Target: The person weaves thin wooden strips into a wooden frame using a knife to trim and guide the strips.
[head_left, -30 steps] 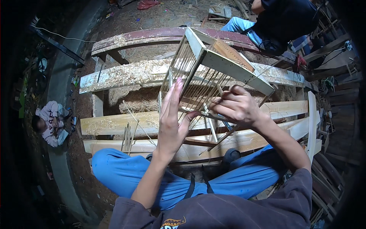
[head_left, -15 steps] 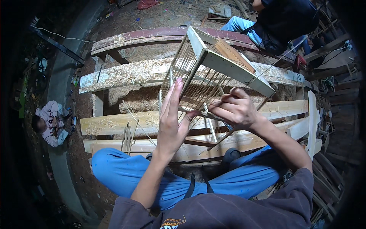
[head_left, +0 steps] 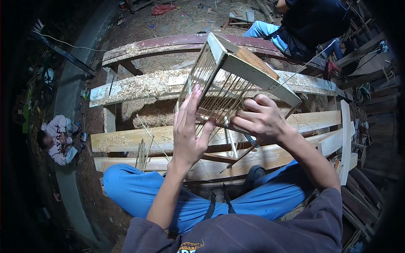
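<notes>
A tilted wooden birdcage frame (head_left: 251, 72) with rows of thin bars is held up before me, over the benches. My left hand (head_left: 185, 137) grips its near left corner, with the fingers laid along the dark post and the thumb by the lower rail. Against the barred side, near the lower rail, my right hand (head_left: 262, 120) is closed in a fist. Whatever lies inside that fist is hidden by the fingers. A brown, curved-edged wooden piece (head_left: 256, 62) is set into the cage's upper side.
Pale planks (head_left: 126, 141) run across below the cage, with thin sticks (head_left: 141, 156) at the left. Wood shavings (head_left: 143, 86) cover the plank beyond. A red-brown bench (head_left: 168, 41) stands farther off. One person (head_left: 61, 139) crouches far left; another (head_left: 314, 25) sits at the upper right.
The whole view has shifted slightly. My right fist has turned a little against the bars, while my left hand keeps its hold on the birdcage frame.
</notes>
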`<action>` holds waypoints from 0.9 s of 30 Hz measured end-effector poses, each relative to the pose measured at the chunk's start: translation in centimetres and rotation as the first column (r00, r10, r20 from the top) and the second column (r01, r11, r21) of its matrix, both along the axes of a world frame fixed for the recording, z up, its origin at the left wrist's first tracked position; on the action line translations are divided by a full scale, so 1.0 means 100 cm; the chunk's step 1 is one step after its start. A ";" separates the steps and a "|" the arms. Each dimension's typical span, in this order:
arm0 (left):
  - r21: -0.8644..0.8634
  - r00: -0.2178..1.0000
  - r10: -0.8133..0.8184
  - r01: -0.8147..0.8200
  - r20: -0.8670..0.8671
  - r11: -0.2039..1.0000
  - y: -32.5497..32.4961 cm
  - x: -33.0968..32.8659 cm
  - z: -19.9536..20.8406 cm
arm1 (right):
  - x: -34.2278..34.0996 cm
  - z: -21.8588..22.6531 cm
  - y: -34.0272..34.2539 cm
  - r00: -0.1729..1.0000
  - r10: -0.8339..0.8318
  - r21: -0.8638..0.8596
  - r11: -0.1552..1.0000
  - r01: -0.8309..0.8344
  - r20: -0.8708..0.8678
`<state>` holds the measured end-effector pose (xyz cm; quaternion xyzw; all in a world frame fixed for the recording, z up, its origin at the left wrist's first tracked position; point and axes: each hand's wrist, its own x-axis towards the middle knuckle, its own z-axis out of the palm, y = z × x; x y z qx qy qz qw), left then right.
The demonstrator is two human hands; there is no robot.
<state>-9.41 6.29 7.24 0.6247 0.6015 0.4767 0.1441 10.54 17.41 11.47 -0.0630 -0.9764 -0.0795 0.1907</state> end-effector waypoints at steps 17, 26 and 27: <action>-0.067 0.994 0.075 -0.069 0.082 0.995 0.001 -0.007 -0.003 | -0.014 0.003 -0.009 0.997 -0.063 0.147 0.987 0.070 -0.047; -0.024 0.999 0.037 -0.037 0.008 0.999 -0.006 -0.004 -0.002 | -0.005 0.014 -0.008 0.996 -0.079 0.111 0.990 0.082 -0.031; -0.025 1.000 0.020 -0.020 -0.001 0.999 -0.004 -0.002 0.001 | -0.002 0.023 0.003 0.991 -0.123 0.156 0.979 0.128 -0.047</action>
